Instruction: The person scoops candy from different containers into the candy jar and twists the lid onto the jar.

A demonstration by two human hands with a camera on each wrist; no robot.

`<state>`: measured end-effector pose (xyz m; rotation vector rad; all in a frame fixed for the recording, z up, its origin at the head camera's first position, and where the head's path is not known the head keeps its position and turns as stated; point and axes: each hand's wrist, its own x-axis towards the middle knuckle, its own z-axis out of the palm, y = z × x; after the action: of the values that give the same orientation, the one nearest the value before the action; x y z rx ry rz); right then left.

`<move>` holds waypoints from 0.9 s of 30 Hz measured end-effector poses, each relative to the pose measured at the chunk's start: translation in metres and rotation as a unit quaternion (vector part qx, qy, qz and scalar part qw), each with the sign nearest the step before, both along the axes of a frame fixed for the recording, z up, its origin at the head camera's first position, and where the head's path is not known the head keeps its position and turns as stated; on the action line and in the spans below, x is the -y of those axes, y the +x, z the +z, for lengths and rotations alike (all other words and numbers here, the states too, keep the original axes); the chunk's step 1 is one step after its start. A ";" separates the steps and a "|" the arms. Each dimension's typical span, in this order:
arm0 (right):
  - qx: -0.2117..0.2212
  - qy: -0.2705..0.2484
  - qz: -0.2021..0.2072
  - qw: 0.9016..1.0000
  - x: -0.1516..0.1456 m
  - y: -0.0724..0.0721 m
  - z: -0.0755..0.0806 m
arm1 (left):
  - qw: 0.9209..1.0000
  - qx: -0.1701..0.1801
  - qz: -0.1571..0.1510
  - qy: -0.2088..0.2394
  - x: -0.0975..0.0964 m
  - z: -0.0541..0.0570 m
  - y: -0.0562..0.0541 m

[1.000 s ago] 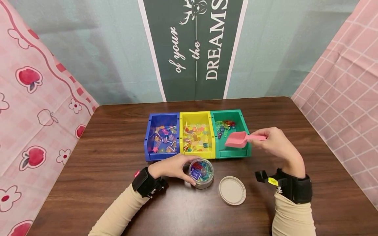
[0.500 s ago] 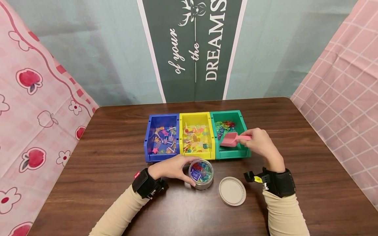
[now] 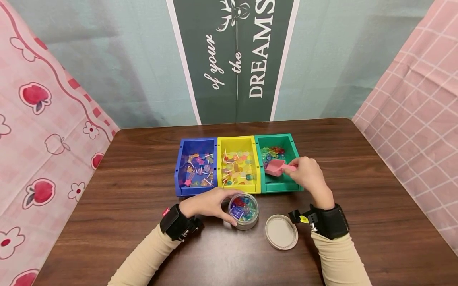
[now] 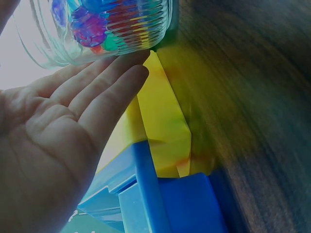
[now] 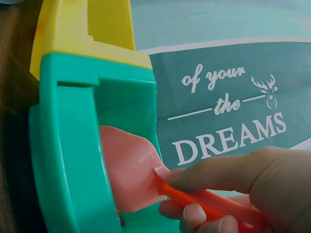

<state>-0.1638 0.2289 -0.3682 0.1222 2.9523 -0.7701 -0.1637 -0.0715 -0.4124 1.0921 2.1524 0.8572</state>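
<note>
In the head view my left hand (image 3: 209, 204) holds a clear ridged jar (image 3: 247, 225) on the table from its left side, fingers behind it and thumb in front. Colourful translucent pieces (image 4: 89, 26) fill the jar. My right hand (image 3: 308, 174) grips the handle of a pink scoop (image 3: 274, 167), thumb along the top in the right wrist view. The scoop's blade sits inside the green bin (image 3: 282, 186), low by its left side. Translucent coloured pieces (image 3: 277, 150) lie in the bin behind the blade, partly hidden by it.
A yellow bin (image 3: 239, 143) and a blue bin (image 3: 198, 145), both with small lollipop-like and candy-like pieces, adjoin the green one on the left. A round beige lid (image 3: 281, 232) lies to the right of the jar on the brown wooden table (image 3: 143, 167).
My right hand has moved left with the scoop, from over the green bin's right side down into it. The left hand and jar have stayed in place.
</note>
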 end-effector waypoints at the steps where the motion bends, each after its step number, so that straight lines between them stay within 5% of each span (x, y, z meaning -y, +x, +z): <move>1: 0.001 0.000 -0.007 1.000 0.001 0.000 0.000 | 1.000 -0.001 0.000 -0.001 0.000 0.000 0.000; 18: -0.102 0.106 -0.014 0.989 0.017 -0.004 -0.018 | 1.000 0.001 -0.004 0.002 0.000 0.000 0.000; 27: -0.107 0.122 -0.003 0.987 0.023 -0.003 -0.024 | 1.000 -0.001 -0.004 0.000 0.000 0.000 -0.001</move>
<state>-0.1666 0.2055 -0.3920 0.0677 3.2416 -0.4433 -0.1642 -0.0716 -0.4125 1.1012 2.1487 0.8531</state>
